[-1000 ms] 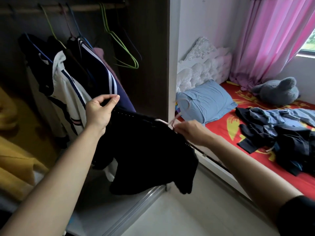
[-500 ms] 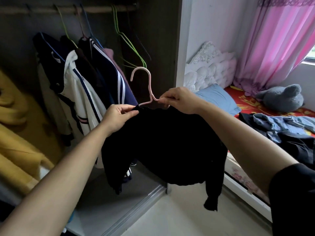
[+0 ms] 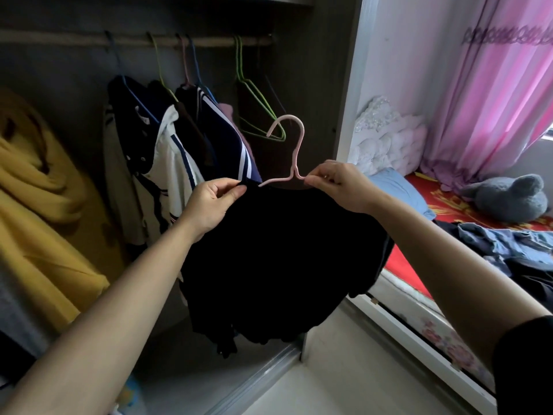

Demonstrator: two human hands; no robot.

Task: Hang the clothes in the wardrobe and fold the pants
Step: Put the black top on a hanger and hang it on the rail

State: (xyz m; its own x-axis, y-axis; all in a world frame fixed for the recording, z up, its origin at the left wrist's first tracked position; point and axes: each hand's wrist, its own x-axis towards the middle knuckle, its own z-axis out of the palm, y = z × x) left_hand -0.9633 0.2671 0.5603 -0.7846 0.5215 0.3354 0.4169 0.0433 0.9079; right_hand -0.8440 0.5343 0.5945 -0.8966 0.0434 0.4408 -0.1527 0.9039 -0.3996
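Note:
A black garment (image 3: pixel 278 259) hangs on a pink hanger (image 3: pixel 294 151), held up in front of the open wardrobe. My left hand (image 3: pixel 214 206) pinches the garment's left shoulder at the collar. My right hand (image 3: pixel 339 185) grips the hanger's right arm together with the fabric. The hanger's hook points up and left, below the wardrobe rail (image 3: pixel 134 41). Several garments (image 3: pixel 176 151) in navy and white hang on that rail. A heap of dark and blue clothes (image 3: pixel 508 250) lies on the bed at the right.
Empty green hangers (image 3: pixel 257 109) hang at the rail's right end. Yellow fabric (image 3: pixel 39 211) fills the wardrobe's left side. The wardrobe side panel (image 3: pixel 350 115) stands right of the hanger. A blue pillow (image 3: pixel 395 187), a grey plush toy (image 3: pixel 508 197) and pink curtains (image 3: pixel 493 100) are by the bed.
Both hands have raised the black garment and turned it upright on the pink hanger in front of the wardrobe. The view has tilted up, showing more of the rail.

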